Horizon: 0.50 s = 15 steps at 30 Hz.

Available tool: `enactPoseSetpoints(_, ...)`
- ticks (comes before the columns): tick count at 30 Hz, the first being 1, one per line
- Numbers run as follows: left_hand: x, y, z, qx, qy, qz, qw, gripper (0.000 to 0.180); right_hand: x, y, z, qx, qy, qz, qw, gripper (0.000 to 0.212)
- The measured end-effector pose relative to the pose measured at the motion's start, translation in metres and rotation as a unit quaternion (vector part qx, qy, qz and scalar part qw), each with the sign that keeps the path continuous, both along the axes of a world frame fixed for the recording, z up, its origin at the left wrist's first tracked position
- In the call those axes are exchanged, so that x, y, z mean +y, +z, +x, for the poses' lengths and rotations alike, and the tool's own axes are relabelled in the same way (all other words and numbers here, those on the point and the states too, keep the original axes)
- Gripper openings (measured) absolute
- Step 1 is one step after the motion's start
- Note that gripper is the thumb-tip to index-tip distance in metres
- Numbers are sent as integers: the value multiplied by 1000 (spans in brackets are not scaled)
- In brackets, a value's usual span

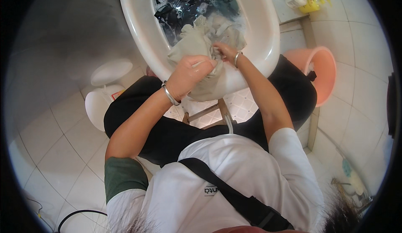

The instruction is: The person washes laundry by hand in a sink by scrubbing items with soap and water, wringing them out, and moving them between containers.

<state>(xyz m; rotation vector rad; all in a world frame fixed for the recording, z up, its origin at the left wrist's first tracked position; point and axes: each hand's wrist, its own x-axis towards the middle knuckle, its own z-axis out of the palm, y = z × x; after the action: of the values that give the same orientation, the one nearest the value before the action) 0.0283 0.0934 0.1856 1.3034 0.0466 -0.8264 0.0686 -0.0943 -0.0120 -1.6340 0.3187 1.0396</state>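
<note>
A wet beige cloth garment (190,41) is bunched over the near rim of a white basin (260,65), part of it hanging down outside. My left hand (190,74) is closed around a fold of it, with the thumb on top. Just to the right, my right hand (226,53) grips the same garment with bent fingers, partly hidden by the cloth. Farther back in the basin, dark wet clothes (184,6) lie in soapy water, with a grey-green piece (226,5) beside them.
A pink bucket (325,76) lies on its side at the right. A white bucket (95,107) and a round white lid (111,71) are at the left. White and yellow bottles (309,4) are at the upper right. A wooden stand (223,107) shows below the basin.
</note>
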Motion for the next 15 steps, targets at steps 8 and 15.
enactPoseSetpoints(8, -6, 5, 3, -23, -20, -21, 999, 21, 23, -73, 7, 56, 130, 35, 989, 24)
enactPoseSetpoints(15, 4, 7, 6, -55, 12, 26, 998, 24, 8, 27, 2, -89, 106, 1, 990, 35)
